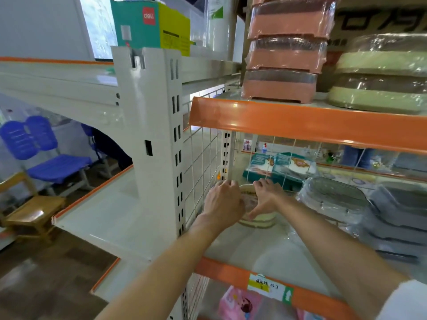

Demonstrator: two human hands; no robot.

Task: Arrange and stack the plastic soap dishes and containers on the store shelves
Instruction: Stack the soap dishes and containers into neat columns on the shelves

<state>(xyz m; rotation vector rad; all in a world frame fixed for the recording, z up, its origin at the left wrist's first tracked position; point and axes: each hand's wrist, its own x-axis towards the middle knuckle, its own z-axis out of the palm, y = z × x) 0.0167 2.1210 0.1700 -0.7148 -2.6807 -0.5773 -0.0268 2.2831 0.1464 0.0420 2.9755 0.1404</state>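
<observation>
1. Pale green soap dish (260,219) mostly hidden behind left hand (223,202) and right hand (268,197); grip underneath impossible to tell.
2. Fingertips of both hands out of sight past the dish's far rim.
3. Grey wrapped stack (397,218) cut off by right edge.
4. Green wrapped stack (381,98) likewise cut off.
5. Writing on shelf label (265,286) too blurred to read.
6. Pink package (238,303) cut off at bottom edge.

Our two bare arms at the orange shelf edge (300,125)

We see our left hand (223,204) and right hand (265,197) without gloves, rings or watch, forearms uncovered; below that shelf edge, a white short sleeve (402,301) shows on our right arm.
</observation>
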